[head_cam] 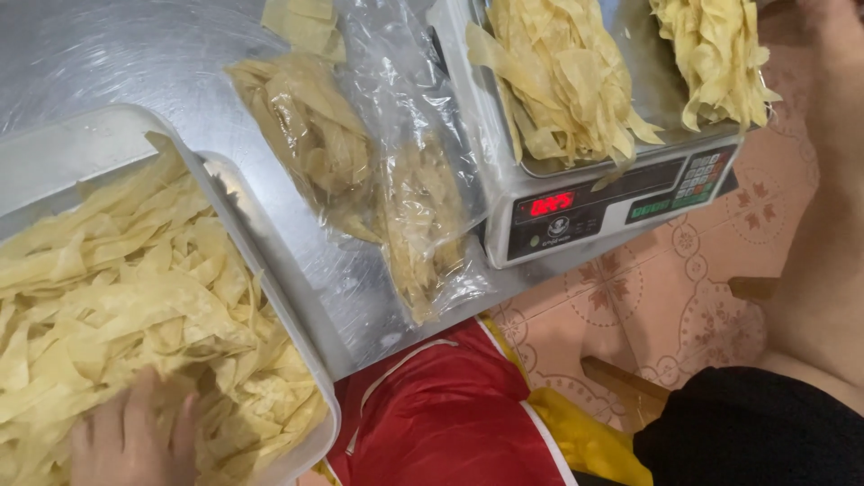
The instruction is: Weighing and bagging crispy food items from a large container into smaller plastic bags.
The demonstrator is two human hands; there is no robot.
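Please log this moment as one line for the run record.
left hand: resting in yellow strips | tub: full | scale: loaded | bags: filled

Clear plastic bags (387, 162): two, filled with pale yellow strips, lying side by side on the steel bench (108, 54), between the white tub (261, 261) and the scale (594, 207).

Scale screen (551, 204): dark rectangle with red digits, on the white front panel; a green strip and a keypad (706, 175) to its right.
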